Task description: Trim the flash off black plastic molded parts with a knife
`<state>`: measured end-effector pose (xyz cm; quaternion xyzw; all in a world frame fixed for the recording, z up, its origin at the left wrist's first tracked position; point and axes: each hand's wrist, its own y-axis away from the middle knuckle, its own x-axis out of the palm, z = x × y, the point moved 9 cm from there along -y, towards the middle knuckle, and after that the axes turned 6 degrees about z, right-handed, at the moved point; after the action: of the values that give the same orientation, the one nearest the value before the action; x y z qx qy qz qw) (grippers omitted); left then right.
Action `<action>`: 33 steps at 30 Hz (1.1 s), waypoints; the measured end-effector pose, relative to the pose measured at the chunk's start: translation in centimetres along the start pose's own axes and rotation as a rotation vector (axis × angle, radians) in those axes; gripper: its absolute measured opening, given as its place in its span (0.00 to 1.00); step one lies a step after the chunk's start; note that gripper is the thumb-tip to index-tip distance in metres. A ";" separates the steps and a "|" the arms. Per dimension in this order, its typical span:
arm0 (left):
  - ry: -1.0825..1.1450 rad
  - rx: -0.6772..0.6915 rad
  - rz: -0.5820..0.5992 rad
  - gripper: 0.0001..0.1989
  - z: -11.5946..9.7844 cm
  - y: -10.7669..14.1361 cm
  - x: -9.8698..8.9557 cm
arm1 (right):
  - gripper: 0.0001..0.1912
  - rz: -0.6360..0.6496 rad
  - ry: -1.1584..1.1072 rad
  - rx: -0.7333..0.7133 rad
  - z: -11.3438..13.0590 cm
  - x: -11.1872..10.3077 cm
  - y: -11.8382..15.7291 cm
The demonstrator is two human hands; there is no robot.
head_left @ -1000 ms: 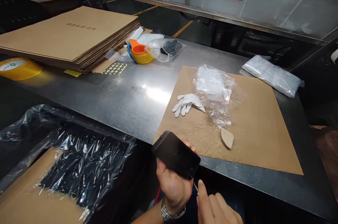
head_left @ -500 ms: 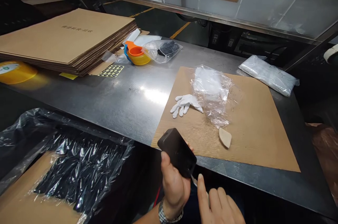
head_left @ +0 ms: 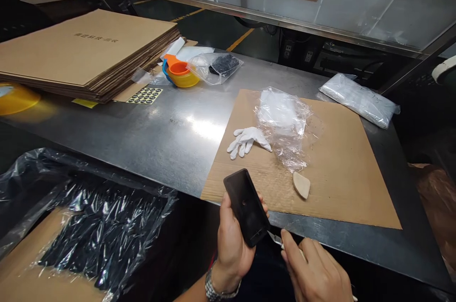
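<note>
So from the head cam, the left hand [head_left: 233, 245] is curled round a black case [head_left: 245, 207], thumb one side and fingertips the other, up by the worktop's [head_left: 164, 145] front edge, probably so the lower corner sits free for the blade. Right hand [head_left: 315, 268] is closed on a small knife [head_left: 276, 239], index finger forward, likely for control, tip right by that corner, can't tell if touching.

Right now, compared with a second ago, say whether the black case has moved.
Yes: judged against the cardboard sheet, the black case in the left hand has shifted right in the view.
</note>
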<state>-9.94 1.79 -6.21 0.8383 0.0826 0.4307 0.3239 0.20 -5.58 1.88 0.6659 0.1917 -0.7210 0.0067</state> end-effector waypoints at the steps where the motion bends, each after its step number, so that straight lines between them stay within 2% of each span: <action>1: 0.000 -0.002 0.001 0.24 0.0 0.0 0.1 | 0.13 -0.002 0.003 0.005 0.0 -0.1 -0.1; 15: -0.059 0.014 0.019 0.26 0.3 0.1 0.0 | 0.14 0.030 0.017 -0.029 -0.4 0.0 -0.1; 21: -0.084 0.030 0.029 0.25 0.3 0.1 0.0 | 0.12 0.032 0.104 -0.040 -0.3 0.3 0.0; 29: -0.152 -0.029 0.002 0.27 0.6 -0.1 -0.5 | 0.12 0.055 -0.096 -0.046 -1.3 0.2 -0.3; 33: -0.215 -0.017 0.025 0.28 0.4 -0.1 -0.4 | 0.13 0.123 -0.127 -0.036 -1.3 0.9 -0.3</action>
<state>-9.80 1.52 -6.70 0.8779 0.0333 0.3432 0.3323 1.27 -4.70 1.04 0.6294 0.1623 -0.7563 0.0751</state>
